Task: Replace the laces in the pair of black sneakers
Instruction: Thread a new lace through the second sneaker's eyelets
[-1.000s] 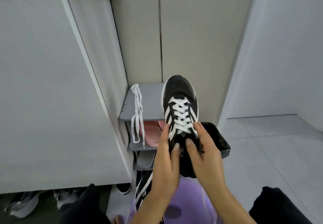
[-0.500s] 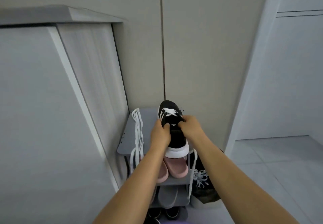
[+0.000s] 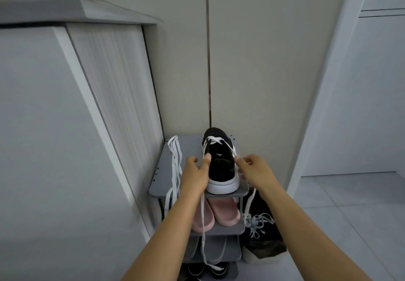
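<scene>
Several tiers make up the grey shoe rack point(image 3: 162, 177) standing against the wall, and each holds something. On its top shelf, one black sneaker point(image 3: 219, 162) sits on the right half, with its white heel at the front edge and its toe pointing at the back edge. Its long axis therefore runs straight away from the person. Beside the rack's right side, a dark bag point(image 3: 263, 241) slumps on the floor with a tangle of pale laces showing at its mouth. What they belong to is hidden. Pink slippers point(image 3: 221, 210) fill the second shelf, grey slippers point(image 3: 219, 250) the third, and dark shoes point(image 3: 206, 269) sit at the bottom.

Both arms reach in level, one on each side of the heel, and neither is clearly nearer. The left hand point(image 3: 195, 175) rests against the sneaker's left side, thumb on the collar. I cannot tell whether it grips anything. The right hand point(image 3: 256, 171) pinches the white lace point(image 3: 228, 147) just off the right side, drawn taut from the eyelets.

That lace crosses only the rows nearest the toe, and its ends dangle past the front edge. I would judge the next pull has to run back along the shoe, toward the heel. A loose bundle of spare laces point(image 3: 175, 164) lies along the shelf's left edge and drapes over the front.
</scene>
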The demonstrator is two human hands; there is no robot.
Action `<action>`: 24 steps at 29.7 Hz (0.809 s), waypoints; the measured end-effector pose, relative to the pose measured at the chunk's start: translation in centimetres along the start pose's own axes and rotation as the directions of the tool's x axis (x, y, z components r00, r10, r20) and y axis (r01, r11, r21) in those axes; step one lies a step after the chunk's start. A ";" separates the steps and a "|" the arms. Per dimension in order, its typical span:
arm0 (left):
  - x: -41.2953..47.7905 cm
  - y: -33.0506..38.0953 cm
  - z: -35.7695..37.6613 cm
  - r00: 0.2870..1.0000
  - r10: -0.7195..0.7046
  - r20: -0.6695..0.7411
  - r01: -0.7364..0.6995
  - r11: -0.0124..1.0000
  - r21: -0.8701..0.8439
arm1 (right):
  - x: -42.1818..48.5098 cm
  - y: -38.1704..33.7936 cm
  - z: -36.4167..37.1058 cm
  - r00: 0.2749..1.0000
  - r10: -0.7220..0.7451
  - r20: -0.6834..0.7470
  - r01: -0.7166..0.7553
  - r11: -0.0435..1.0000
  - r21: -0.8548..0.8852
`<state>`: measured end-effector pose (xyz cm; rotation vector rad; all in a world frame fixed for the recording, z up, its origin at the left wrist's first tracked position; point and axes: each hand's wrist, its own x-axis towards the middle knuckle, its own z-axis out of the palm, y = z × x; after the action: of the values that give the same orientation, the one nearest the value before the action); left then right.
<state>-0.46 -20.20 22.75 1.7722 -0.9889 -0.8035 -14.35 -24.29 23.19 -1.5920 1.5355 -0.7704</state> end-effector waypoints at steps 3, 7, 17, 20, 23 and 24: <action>-0.9 0.0 -1.3 0.999 -0.053 0.006 0.053 0.978 -0.200 | -2.1 -0.7 -1.1 1.000 -0.025 0.011 0.024 0.992 0.127; -2.5 4.1 -2.6 0.998 0.068 0.012 -0.060 0.942 -0.330 | -4.0 -5.2 -2.5 0.993 -0.107 0.041 0.081 0.910 0.406; -8.8 1.1 0.2 0.796 0.604 0.038 -0.579 0.742 0.340 | -8.9 -3.8 0.4 0.989 -0.020 0.148 -0.065 0.836 0.545; -9.3 -0.8 0.2 0.794 0.607 -0.036 -0.580 0.773 0.258 | -9.4 -2.3 1.2 0.986 0.035 0.166 -0.129 0.788 0.602; -9.1 -2.9 -0.8 0.840 0.534 -0.096 -0.510 0.837 0.196 | -9.9 0.2 2.7 0.997 0.004 0.083 -0.039 0.901 0.433; -8.5 -3.5 -1.5 0.843 0.522 -0.133 -0.479 0.840 0.256 | -10.1 1.0 3.0 0.998 0.000 0.069 -0.030 0.902 0.431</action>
<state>-2.12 -11.24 20.90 1.6121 -1.3647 -0.1852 -13.19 -13.86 21.70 -1.2588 1.2199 -0.9627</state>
